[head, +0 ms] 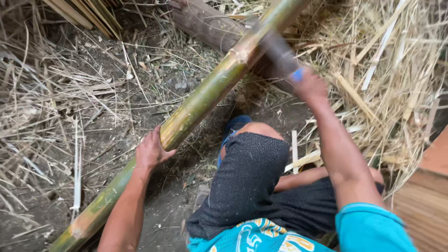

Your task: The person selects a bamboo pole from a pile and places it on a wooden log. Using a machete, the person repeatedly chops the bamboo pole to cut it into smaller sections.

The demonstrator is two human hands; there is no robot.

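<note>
Person squats on a dirt floor (pixel 154 205), one knee up in dark shorts (pixel 252 177). Left hand (pixel 151 151) grips a long green bamboo pole (pixel 196 105) from below and the side, fingers (pixel 161 149) wrapped on it, steadying it. The pole runs diagonally from lower left to upper right and rests across a thick brown log (pixel 205 25) near the top of view. Right hand (pixel 310 84) is clenched on the blue handle of a chopping blade (pixel 277 49); the blade is motion-blurred and sits just at or touching the pole beside the pale node ring (pixel 240 53), exact contact can't be told. Dry straw and split bamboo strips (pixel 387 79) are piled to the right, more dry stalks (pixel 51 88) on the left, wooden board (pixel 427 196) at right edge. Step in hand looks like chopping or trimming the pole at the node, mid-stroke. Judged next move calls for a firm left-hand hold to stop the pole rolling on the log, and a stroke aimed at the same spot near the node, keeping the blade well apart from the knee and the left hand.
</note>
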